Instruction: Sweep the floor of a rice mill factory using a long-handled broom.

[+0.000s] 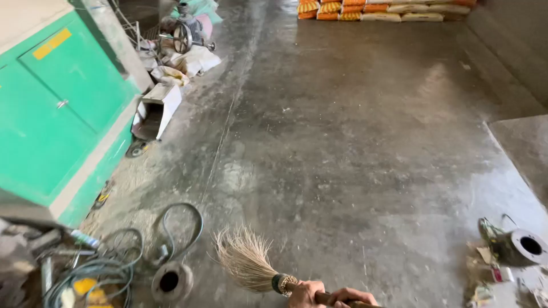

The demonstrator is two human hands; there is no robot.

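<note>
At the bottom edge of the view, low over the concrete floor (354,142), your broom (248,259) lies nearly flat, its straw-coloured bristles fanned toward the upper left, tips at or just above the floor. A dark band binds the bristles where the handle begins. Your hand (302,294) nearest the bristles is wrapped shut around the handle right behind that band. Your other hand (351,296) grips the handle further back, fingers curled over it. Both are cut off by the frame, so which is left and which is right you cannot tell here.

Just left of the bristles: a round metal flange (170,281) lying flat, and a loop of dark hose (180,231) beyond it. Further left, a tangle of cables and tools (85,268) beside the green machine cabinet (51,114). Along the cabinet's far end, an open white box (158,108), then sacks and a small wheeled machine (185,31).

Right of the hands, well apart: a second flanged pipe piece (522,246) amid scraps. Far end of floor: stacked orange and white sacks (382,10).
</note>
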